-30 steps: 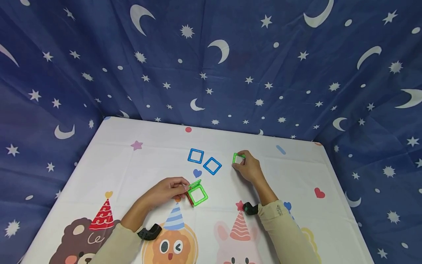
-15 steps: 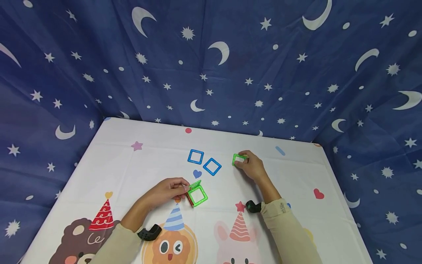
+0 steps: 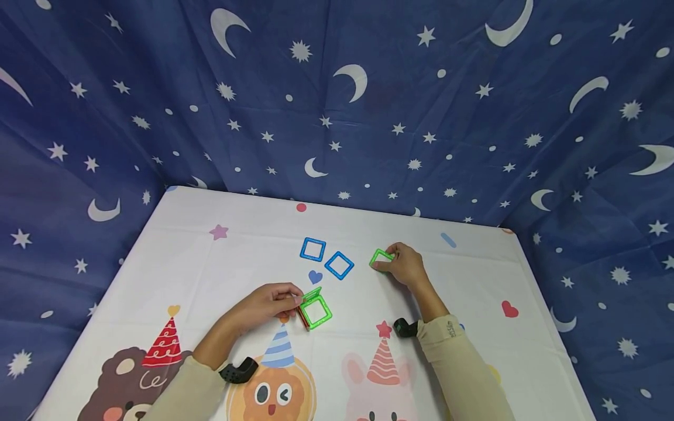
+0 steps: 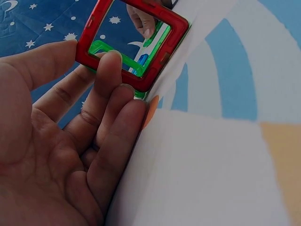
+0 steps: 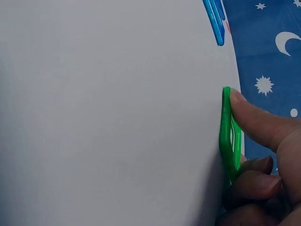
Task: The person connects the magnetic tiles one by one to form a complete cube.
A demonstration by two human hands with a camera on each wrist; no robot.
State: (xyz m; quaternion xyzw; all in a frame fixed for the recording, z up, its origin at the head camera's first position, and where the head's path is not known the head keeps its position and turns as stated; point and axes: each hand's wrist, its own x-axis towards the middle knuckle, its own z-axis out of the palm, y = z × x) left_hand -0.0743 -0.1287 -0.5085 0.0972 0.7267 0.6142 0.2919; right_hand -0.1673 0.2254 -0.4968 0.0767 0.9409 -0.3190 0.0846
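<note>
Three square magnetic tiles meet at corner edges near the middle front: a green frame lying flat [image 3: 327, 307], a red one standing upright [image 4: 162, 61] on its left, and another green one raised at the back [image 3: 312, 295]. My left hand [image 3: 265, 307] pinches the upright tiles at their corner between thumb and fingers. Further right and back, my right hand [image 3: 408, 266] pinches a separate green square tile [image 5: 225, 127] by its edge, thumb on one side. Its lower fingers are curled in the right wrist view, and the tile is close over the tablecloth.
Two blue square tiles [image 3: 302, 248] [image 3: 347, 272] lie flat on the white table [image 3: 253, 251] between the hands, toward the back. Printed animals and shapes cover the cloth. A dark blue curtain [image 3: 379, 169] with moons and stars hangs behind and at the sides.
My right hand has shifted slightly right and turned its green tile so that it sits more slanted. My left hand and the joined tiles have stayed in place.
</note>
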